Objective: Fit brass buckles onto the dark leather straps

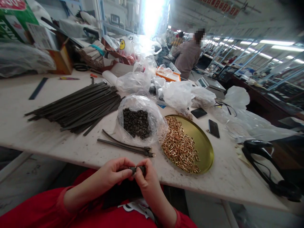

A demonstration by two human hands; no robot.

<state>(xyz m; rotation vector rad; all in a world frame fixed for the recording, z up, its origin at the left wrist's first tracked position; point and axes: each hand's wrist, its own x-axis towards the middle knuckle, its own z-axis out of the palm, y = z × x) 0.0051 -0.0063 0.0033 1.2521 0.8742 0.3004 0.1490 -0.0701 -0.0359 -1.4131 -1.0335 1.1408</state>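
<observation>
My left hand (116,172) and my right hand (146,177) meet at the table's front edge, both pinching a dark strap (139,170) with a small metallic glint between the fingertips. Just beyond them lie a few dark straps (125,147) with a gold buckle at one end. Farther back, a clear plastic bag (155,122) stands open, full of small dark loops (136,123). To its right, a round gold tray (207,147) carries a heap of gold buckles (179,144). A large pile of long dark straps (80,106) is spread at the left.
Two dark phones (214,128) (199,112) lie right of the tray. A black curved device (270,171) stands at the right edge. Plastic bags (175,93) and a cardboard box (60,60) line the back. A person (187,55) is beyond the table.
</observation>
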